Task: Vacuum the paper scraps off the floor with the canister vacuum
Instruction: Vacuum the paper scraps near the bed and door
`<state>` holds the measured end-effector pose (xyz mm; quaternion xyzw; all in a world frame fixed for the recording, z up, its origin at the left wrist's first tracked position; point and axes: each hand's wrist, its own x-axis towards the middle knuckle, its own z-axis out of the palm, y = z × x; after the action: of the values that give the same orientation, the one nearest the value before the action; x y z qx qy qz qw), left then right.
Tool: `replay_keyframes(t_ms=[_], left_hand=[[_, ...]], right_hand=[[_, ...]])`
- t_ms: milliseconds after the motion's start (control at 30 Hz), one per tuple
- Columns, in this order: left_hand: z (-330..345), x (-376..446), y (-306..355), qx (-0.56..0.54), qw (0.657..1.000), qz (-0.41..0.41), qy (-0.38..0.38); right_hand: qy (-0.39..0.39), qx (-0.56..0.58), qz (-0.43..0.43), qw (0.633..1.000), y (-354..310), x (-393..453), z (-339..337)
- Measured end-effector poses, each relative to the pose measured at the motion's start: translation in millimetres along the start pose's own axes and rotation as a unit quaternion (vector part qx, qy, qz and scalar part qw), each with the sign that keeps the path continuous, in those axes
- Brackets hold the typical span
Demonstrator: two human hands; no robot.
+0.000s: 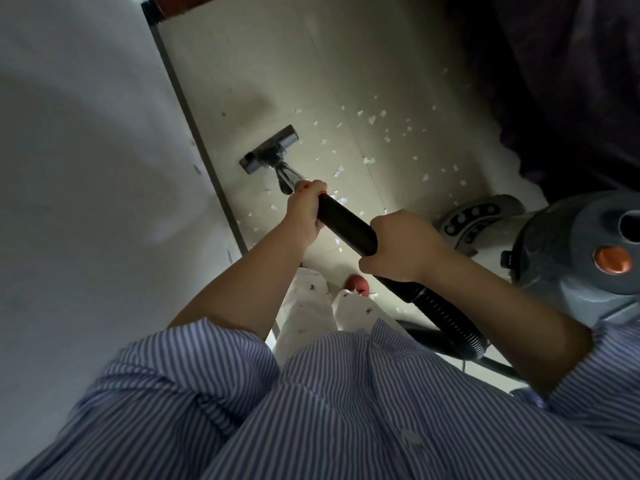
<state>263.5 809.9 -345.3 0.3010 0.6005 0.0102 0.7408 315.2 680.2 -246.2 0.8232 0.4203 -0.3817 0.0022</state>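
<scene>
2 hands hold the wand, and both of them are yours. Nearest to you is your blue striped shirt [311, 393], and below it your pale printed trousers [308, 306] and a pink slipper toe [356, 284] on the floor.

At your right stands the grey canister vacuum [581, 258], with an orange button [611, 259] on its top; what is inside the drum you cannot see. Its ribbed black hose [446, 320] runs up from beside your right forearm into the smooth black wand [346, 225].

Your right hand [401, 245] grips the lower part of the wand, fingers curled tight round it from above, knuckles toward the camera. Your left hand [306, 209] grips the wand farther up, fingers wrapped close together over its top end, where the black tube meets the shiny metal tube [285, 174]. Both forearms reach forward and are bare.

Beyond your hands the metal tube slopes down to the grey floor head [270, 148], which lies flat on the pale tiled floor [263, 64], close to the dark skirting strip [194, 126] along the white wall [79, 133] on your left.

Many white paper scraps [370, 121] lie scattered over the tiles, mostly to the right of the floor head and beyond it, with some nearer, beneath the wand and by your feet. Behind the canister sits a round pale fan base [474, 220] with dark buttons. Farther right the room falls into dark shadow.
</scene>
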Motion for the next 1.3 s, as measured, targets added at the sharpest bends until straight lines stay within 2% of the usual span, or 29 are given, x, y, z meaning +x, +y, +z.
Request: replay_keyframes(t_ms=[300,500,700,900,1067,1300], left_hand=[[-2,16,-28,0.043,0.997,-0.031,0.053],[-5,24,-60,0.076,0.993,-0.063,0.065],[4,21,-83,0.059,0.993,-0.081,0.062],[11,24,-94,0.05,0.993,-0.09,0.061],[20,13,-92,0.059,0.995,-0.062,0.055],[36,14,-45,0.064,0.997,-0.019,0.042]], right_hand=[[-0.029,0.052,0.007,0.998,21,19,41],[-0.031,0.088,-0.003,0.996,38,8,74],[-0.027,0.078,-0.01,0.997,58,-4,87],[-0.048,0.083,-0.012,0.995,68,-8,86],[-0.052,0.091,-0.003,0.994,73,-28,65],[-0.004,0.09,0.001,0.996,68,-8,38]])
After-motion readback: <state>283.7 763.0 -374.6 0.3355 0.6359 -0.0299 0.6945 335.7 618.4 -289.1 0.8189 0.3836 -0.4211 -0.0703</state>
